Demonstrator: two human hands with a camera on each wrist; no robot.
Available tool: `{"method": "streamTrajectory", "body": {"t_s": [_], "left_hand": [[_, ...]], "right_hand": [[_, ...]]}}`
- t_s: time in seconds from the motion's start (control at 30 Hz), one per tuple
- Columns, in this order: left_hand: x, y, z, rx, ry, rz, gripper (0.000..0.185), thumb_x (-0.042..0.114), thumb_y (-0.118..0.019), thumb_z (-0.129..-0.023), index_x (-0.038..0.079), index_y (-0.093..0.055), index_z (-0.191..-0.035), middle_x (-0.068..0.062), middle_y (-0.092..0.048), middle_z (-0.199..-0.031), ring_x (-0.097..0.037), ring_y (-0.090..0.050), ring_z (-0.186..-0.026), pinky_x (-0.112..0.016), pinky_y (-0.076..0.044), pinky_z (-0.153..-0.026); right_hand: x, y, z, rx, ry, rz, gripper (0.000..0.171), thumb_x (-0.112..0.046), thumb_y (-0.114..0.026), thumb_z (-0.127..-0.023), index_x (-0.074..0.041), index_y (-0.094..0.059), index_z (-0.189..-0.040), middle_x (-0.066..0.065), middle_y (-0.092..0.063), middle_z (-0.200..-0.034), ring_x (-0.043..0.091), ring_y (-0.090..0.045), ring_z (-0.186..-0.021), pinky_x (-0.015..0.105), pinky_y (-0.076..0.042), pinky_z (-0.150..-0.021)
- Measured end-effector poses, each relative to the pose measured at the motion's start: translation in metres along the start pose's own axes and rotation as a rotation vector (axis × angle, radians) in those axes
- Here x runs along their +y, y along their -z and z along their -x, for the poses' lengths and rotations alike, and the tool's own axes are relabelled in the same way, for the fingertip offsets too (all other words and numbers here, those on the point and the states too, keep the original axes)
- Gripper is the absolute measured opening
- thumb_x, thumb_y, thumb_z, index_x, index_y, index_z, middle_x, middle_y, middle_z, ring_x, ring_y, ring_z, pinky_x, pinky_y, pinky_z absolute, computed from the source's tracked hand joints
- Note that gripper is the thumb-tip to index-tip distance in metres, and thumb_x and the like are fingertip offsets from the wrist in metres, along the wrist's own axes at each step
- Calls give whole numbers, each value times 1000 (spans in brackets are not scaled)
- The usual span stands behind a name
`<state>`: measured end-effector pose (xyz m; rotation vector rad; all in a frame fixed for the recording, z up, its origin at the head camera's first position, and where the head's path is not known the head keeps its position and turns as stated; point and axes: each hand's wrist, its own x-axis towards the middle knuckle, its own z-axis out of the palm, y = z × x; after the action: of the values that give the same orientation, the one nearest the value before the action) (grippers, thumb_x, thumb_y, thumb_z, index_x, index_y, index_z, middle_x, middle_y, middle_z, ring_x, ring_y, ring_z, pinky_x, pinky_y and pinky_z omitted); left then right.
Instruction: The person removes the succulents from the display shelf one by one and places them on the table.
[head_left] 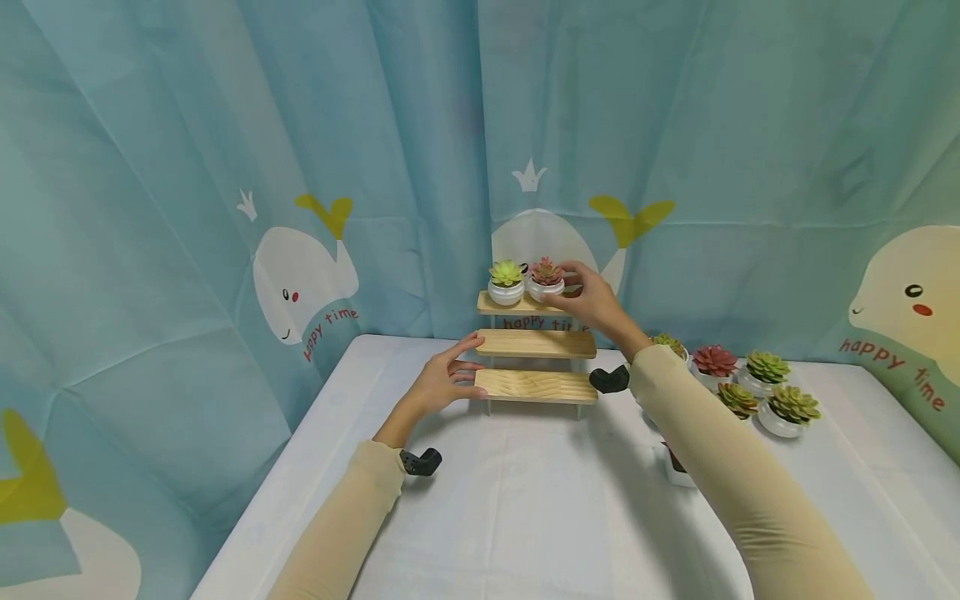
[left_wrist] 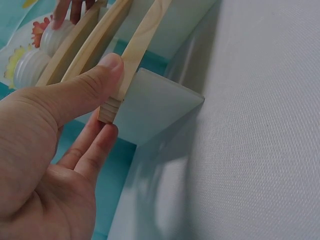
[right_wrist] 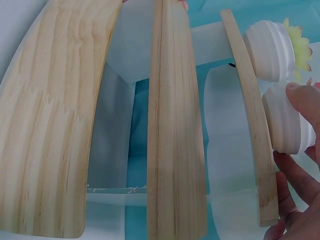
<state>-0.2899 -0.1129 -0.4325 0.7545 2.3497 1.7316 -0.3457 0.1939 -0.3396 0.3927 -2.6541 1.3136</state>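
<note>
On the top tier of the wooden stand (head_left: 536,350), the right hand (head_left: 592,302) grasps the red succulent pot (head_left: 546,282) beside a green one (head_left: 506,283); the left hand (head_left: 442,379) pinches the lowest shelf's end, apparently steadying it.

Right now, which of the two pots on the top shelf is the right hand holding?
The red succulent pot, right of the yellow-green succulent pot. The right hand has fingers around it; the other stands untouched.

Two potted plants (head_left: 526,282) side by side on top step of stepped shelf (head_left: 536,386); more pots (head_left: 750,383) on table (head_left: 525,517) right of it
</note>
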Motion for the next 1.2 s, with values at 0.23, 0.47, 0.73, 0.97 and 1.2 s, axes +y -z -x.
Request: {"method": "streamTrajectory", "body": {"t_s": [0.23, 0.47, 0.73, 0.97, 1.2], "left_hand": [[-1, 0, 0, -1, -8, 4, 91, -5, -86, -79, 15, -43, -158, 3, -23, -170, -34, -59, -130, -43, -54, -105], [-1, 1, -1, 0, 1, 7, 92, -5, -86, -79, 15, -44, -158, 4, -23, -170, -33, -59, -130, -42, -54, -104], [0, 0, 0, -7, -7, 1, 91, -4, -85, -80, 15, -43, -158, 4, -22, -170, -32, -59, -129, -41, -55, -104], [-3, 1, -1, -14, -9, -1, 91, -4, -86, -80, 15, -43, -158, 4, -23, -170, -32, -59, -129, -41, -55, -104], [-1, 1, -1, -12, -11, 1, 92, -4, -86, -79, 15, -43, -158, 3, -23, -170, -33, -59, -129, -44, -54, -104]], "right_hand": [[-1, -1, 0, 7, -7, -9, 69, -34, -77, -95, -11, -45, -151, 21, -58, -141, 36, -57, -125, 54, -54, -98], [-1, -1, -1, 5, 0, -8, 70, -34, -76, -95, -10, -44, -152, 22, -57, -142, 37, -57, -126, 55, -54, -99], [-1, -1, -1, 17, 3, -4, 68, -33, -78, -94, -10, -47, -150, 22, -58, -140, 38, -58, -124, 56, -53, -99], [-2, 0, 2, 26, 17, -30, 65, -31, -79, -93, -10, -49, -147, 21, -59, -139, 39, -61, -119, 54, -55, -96], [-6, 5, 6, 30, 28, -29, 66, -31, -80, -92, -11, -50, -148, 21, -59, -140, 38, -62, -116, 54, -56, -93]]}}
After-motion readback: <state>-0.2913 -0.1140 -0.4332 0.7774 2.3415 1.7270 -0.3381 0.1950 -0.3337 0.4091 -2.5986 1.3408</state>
